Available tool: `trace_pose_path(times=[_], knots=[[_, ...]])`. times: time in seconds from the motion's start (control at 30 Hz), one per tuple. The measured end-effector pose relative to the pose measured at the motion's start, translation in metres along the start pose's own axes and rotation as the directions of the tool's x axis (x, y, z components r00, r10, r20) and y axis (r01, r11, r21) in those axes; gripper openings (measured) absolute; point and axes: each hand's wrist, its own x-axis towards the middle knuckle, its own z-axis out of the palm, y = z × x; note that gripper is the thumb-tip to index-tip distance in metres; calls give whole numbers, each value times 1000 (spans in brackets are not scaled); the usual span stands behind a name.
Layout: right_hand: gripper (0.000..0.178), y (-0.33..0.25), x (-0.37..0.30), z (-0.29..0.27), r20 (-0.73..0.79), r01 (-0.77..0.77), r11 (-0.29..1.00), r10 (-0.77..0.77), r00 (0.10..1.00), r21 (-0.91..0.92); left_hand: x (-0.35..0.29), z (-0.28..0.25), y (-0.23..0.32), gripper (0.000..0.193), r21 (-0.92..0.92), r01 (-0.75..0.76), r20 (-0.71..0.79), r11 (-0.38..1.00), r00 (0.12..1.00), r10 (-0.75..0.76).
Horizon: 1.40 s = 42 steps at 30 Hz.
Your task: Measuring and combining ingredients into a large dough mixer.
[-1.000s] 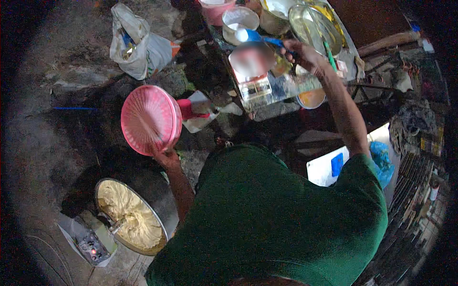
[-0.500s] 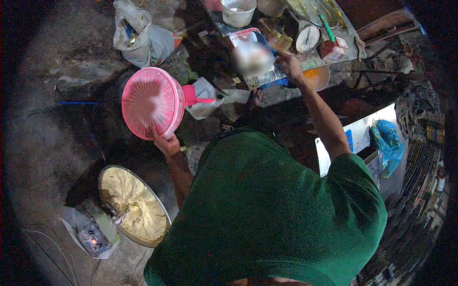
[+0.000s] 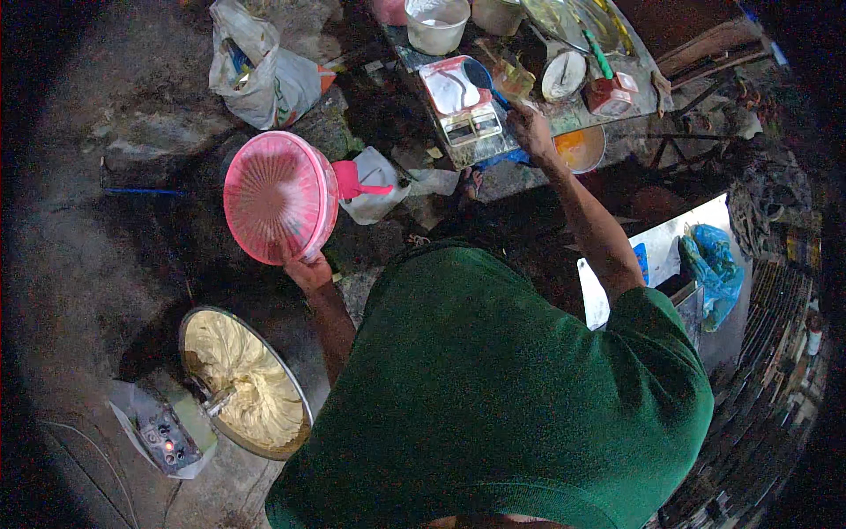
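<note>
My left hand (image 3: pixel 308 271) grips the lower rim of a round pink plastic bowl (image 3: pixel 275 196), which is ribbed from its centre and whitish on its surface. A pink handle (image 3: pixel 363 181) sticks out beside it; whether it belongs to the bowl I cannot tell. In my right hand (image 3: pixel 531 130) is the handle of a dark blue scoop (image 3: pixel 480 78). Its head hangs over the right edge of a red-and-white tray (image 3: pixel 451 86) holding something white. That tray sits on a small weighing scale (image 3: pixel 472 126) at the table's near edge.
Left of me, a large metal mixing bowl (image 3: pixel 216 316) of pale creamy batter (image 3: pixel 242 370) adjoins a control box (image 3: pixel 166 439) with a lit lamp. White tub (image 3: pixel 436 25), green-handled tool (image 3: pixel 599 55) and red carton (image 3: pixel 610 95) crowd the table. A stuffed white bag (image 3: pixel 269 70) stands on the floor.
The pink bowl has dropped slightly toward me with my left hand. My right hand and scoop have shifted slightly. The scale's front, blurred before, now shows clearly.
</note>
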Motion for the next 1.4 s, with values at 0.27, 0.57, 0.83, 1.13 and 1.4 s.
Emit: trace_pose_path(times=[0.27, 0.57, 0.83, 1.13, 1.4], knots=[[25, -49, -3, -13, 43, -133, 949, 126, 991, 286, 25, 1, 30, 43, 38, -205, -96, 978, 973, 208], [25, -67, -4, -31, 113, -266, 748, 251, 961, 608, 22, 22, 21, 52, -110, 9, -22, 994, 1000, -11], [25, -61, 4, -35, 184, -427, 686, 400, 898, 590, 25, 35, 23, 55, -285, 81, -12, 955, 996, -88], [28, -43, -14, -8, 206, -407, 768, 351, 913, 494, 33, 44, 29, 51, -708, 425, 131, 564, 864, -487], [22, -76, -9, 16, 149, -422, 785, 400, 904, 452, 61, 25, 58, 48, -135, -46, -70, 990, 997, 37]])
